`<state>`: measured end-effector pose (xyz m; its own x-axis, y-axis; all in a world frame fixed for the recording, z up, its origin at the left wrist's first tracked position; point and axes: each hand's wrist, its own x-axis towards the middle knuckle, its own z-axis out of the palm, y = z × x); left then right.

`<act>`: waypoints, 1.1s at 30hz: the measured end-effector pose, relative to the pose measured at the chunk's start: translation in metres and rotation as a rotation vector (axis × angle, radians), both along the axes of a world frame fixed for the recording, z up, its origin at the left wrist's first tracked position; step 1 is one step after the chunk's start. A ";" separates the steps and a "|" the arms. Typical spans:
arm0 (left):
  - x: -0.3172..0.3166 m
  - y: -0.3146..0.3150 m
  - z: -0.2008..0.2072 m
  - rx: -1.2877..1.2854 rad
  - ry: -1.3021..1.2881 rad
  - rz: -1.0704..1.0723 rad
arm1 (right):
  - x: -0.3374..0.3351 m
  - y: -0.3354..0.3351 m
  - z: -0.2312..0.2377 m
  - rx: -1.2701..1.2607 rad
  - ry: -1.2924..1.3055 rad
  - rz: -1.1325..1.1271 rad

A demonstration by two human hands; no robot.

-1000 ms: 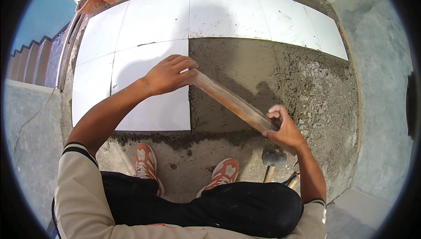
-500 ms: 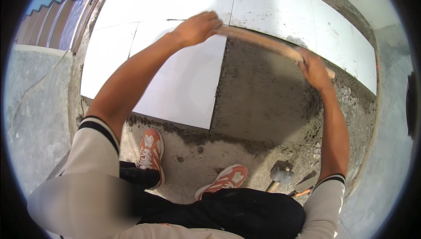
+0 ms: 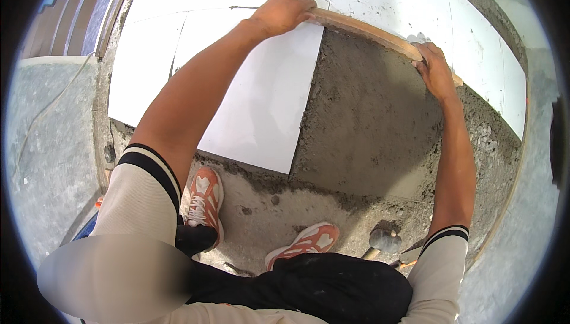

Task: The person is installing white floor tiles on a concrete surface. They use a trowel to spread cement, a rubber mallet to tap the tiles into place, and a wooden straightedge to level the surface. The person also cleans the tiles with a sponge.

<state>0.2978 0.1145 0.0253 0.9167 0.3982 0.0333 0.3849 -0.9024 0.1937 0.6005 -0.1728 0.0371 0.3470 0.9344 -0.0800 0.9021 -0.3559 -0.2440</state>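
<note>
Both my hands grip a long wooden batten (image 3: 365, 32) that runs along the far edge of a patch of grey mortar (image 3: 368, 116). My left hand (image 3: 286, 11) is closed round its left end, above the corner of a white tile (image 3: 261, 98). Nearer the right end, my right hand (image 3: 435, 70) is wrapped round the wood, and a short piece sticks out past it. Beyond the batten lies a row of laid white tiles (image 3: 392, 3). The batten's far end touches or hovers just over the tile edge; I cannot tell which.
A mallet (image 3: 385, 239) lies on the rough floor near my right knee, beside an orange-handled tool (image 3: 407, 263). My shoes (image 3: 205, 199) stand close to the near tile edge. Loose gravel (image 3: 487, 140) borders the mortar at right. Plastered walls (image 3: 53, 110) rise on both sides.
My hands and the batten have moved farther away, up to the far tile edge. The batten was blurred by motion before and is sharper now. My view has shifted slightly.
</note>
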 end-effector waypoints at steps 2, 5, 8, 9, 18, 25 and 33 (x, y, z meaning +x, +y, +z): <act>-0.004 0.005 0.001 0.013 0.000 0.011 | 0.003 -0.001 -0.006 0.051 0.092 -0.032; -0.006 0.004 0.000 -0.011 -0.011 0.007 | 0.024 -0.022 -0.008 0.129 0.069 -0.034; -0.005 -0.001 0.000 -0.026 -0.018 0.014 | 0.045 -0.050 0.000 0.059 0.039 -0.111; -0.004 -0.004 -0.001 -0.034 -0.025 0.014 | 0.054 -0.056 0.000 0.039 0.007 -0.107; -0.027 -0.016 -0.010 -0.156 -0.012 0.053 | 0.044 -0.088 -0.011 0.067 -0.112 -0.052; -0.050 -0.042 -0.016 -0.091 -0.147 -0.098 | 0.022 -0.123 -0.010 0.136 -0.165 -0.047; -0.006 -0.005 -0.015 -0.094 -0.092 0.046 | 0.067 -0.067 -0.017 0.067 -0.135 -0.097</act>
<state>0.2914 0.1093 0.0106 0.8923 0.4449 0.0767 0.4022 -0.8605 0.3127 0.6678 -0.2397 0.0205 0.4394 0.8976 0.0346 0.8904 -0.4302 -0.1486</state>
